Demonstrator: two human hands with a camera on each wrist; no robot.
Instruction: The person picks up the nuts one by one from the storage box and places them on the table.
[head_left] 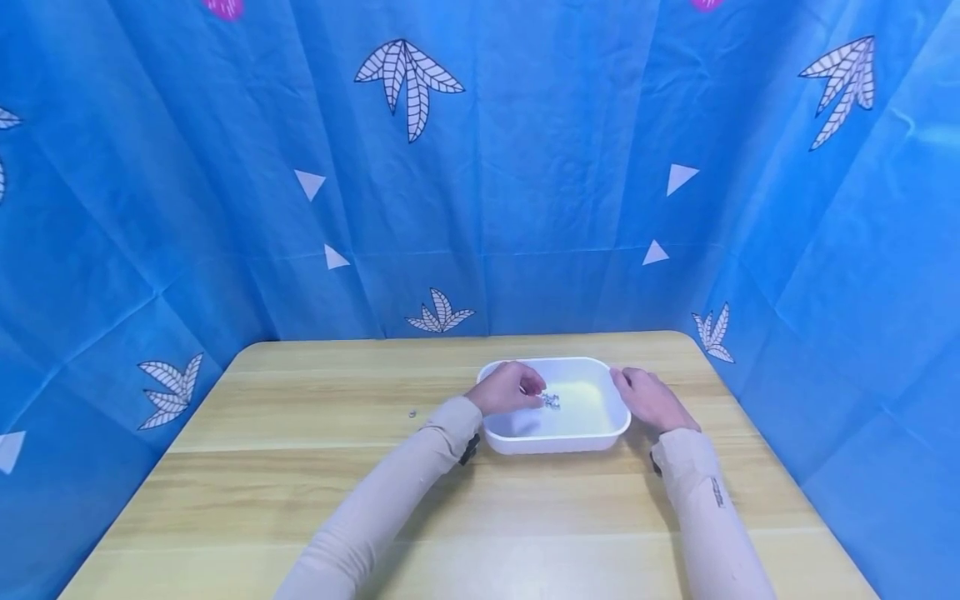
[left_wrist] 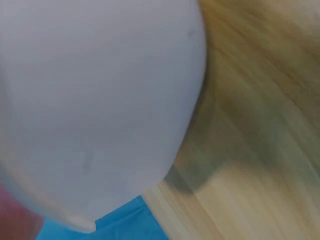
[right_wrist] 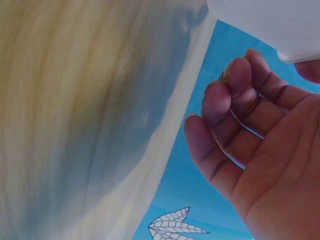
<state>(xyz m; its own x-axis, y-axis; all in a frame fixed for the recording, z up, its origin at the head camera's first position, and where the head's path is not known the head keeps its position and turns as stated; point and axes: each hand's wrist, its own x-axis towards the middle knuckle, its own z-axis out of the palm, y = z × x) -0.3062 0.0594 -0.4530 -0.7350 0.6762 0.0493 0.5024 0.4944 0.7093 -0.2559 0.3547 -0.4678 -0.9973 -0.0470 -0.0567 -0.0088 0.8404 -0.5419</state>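
A white plastic tub [head_left: 525, 446] with rounded corners stands on the wooden table. Several tiny shiny metal pieces [head_left: 552, 402] lie together on its floor. My left hand [head_left: 510, 390] reaches over the tub's left side, fingers and thumb bent, their tips right beside these pieces. I cannot tell whether anything is between them. In the left wrist view the tub's outer wall [left_wrist: 110, 100] hides most of that hand. At the tub's right end my right hand [head_left: 651, 398] hooks its thumb over the rim. Its other fingers [right_wrist: 217, 102] hang loosely bent outside the wall.
One more small metal piece [head_left: 412, 413] lies on the table [head_left: 322, 467] to the left of the tub. Blue curtains [head_left: 555, 167] with leaf patterns hang behind the table and along both sides. Both sleeved forearms extend over the table's front half.
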